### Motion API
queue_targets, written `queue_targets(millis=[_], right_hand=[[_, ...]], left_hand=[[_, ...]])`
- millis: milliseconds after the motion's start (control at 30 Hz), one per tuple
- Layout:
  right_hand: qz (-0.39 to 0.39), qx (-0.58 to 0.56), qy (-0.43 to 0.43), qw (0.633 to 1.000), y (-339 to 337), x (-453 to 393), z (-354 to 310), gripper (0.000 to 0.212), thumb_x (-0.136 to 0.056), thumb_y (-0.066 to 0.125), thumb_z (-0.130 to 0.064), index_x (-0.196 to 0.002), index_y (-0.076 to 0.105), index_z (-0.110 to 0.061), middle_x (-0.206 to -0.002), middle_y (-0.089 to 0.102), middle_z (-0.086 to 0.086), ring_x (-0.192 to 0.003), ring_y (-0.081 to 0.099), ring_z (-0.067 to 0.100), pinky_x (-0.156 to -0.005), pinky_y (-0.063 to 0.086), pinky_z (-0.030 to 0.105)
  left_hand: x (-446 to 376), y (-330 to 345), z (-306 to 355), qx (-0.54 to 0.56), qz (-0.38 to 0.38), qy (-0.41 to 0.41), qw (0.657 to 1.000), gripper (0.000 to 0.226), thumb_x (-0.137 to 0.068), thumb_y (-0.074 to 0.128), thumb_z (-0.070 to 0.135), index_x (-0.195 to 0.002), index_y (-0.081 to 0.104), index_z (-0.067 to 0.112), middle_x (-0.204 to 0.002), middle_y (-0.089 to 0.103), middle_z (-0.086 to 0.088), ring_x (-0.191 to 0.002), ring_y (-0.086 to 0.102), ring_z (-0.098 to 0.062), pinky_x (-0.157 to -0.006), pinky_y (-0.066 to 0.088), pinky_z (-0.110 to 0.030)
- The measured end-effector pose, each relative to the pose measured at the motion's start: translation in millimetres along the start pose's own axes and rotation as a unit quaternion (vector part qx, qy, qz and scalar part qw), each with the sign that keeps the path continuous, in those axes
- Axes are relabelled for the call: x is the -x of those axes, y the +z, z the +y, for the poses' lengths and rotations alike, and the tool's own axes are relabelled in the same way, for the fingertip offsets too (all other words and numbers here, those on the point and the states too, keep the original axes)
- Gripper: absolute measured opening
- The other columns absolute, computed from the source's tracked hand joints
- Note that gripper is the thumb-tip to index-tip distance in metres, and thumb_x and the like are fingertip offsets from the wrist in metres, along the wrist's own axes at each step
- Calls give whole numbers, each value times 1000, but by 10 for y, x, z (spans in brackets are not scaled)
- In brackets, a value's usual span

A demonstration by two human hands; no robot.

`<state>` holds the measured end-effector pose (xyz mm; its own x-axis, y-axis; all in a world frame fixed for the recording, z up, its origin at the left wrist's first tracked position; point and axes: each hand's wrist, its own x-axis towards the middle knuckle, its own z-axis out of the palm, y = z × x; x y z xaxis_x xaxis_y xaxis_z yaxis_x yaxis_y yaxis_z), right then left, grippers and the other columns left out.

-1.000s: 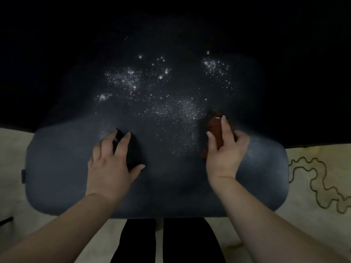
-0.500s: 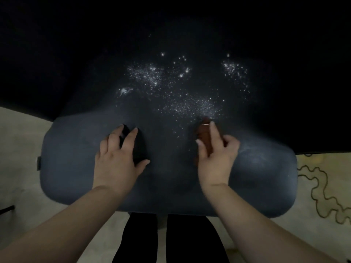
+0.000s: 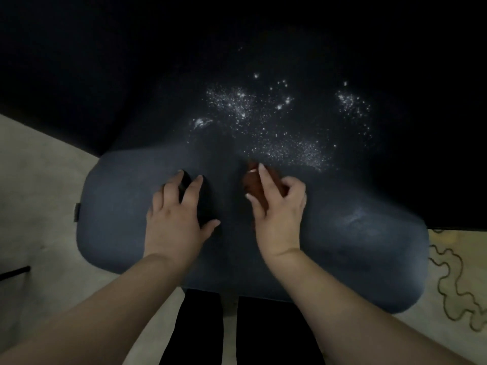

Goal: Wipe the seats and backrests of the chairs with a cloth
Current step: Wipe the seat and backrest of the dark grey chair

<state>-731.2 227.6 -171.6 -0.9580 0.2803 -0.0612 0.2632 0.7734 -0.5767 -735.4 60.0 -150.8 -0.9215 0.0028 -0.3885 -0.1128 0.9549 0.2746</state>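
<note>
The right hand (image 3: 276, 209) holds a soft, light reddish cloth (image 3: 257, 184) bunched under curled fingers on the dusty chair seat (image 3: 355, 233), best gripped as a wad, while the left hand (image 3: 176, 214) rests flat, fingers spread.

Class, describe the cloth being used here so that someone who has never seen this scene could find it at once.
Find the dark blue padded chair seat filling the middle. Near its centre, below the scattered white specks, the right hand grips a bunched reddish-brown cloth. It is the only warm-coloured thing on the seat.
</note>
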Motion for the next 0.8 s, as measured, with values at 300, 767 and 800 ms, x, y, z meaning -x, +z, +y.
queue_targets(millis=[300,767,800], right_hand=[[25,11,29,999,-135,-58,171,59,-85,74,-22,-139,52,-28,-121,42,20,-108,43,35,-104,31,34],[21,7,51,998,-304,-136,463,58,-86,72,-22,-139,51,-33,-123,37,12,-112,37,21,-107,29,29],[20,5,58,998,-341,-159,510,58,-86,72,-22,-139,51,-34,-123,35,11,-112,37,20,-108,30,30]], left_hand=[[-60,41,75,12,16,-9,1000,90,-73,74,51,-148,29,30,-150,24,-5,-129,25,-29,-105,33,-47],[-148,-32,309,13,22,36,999,90,-72,75,51,-147,32,28,-150,25,-4,-130,24,-27,-104,34,-46],[-172,-39,344,14,21,42,999,89,-72,74,51,-147,32,28,-151,24,-4,-130,23,-26,-104,34,-46]])
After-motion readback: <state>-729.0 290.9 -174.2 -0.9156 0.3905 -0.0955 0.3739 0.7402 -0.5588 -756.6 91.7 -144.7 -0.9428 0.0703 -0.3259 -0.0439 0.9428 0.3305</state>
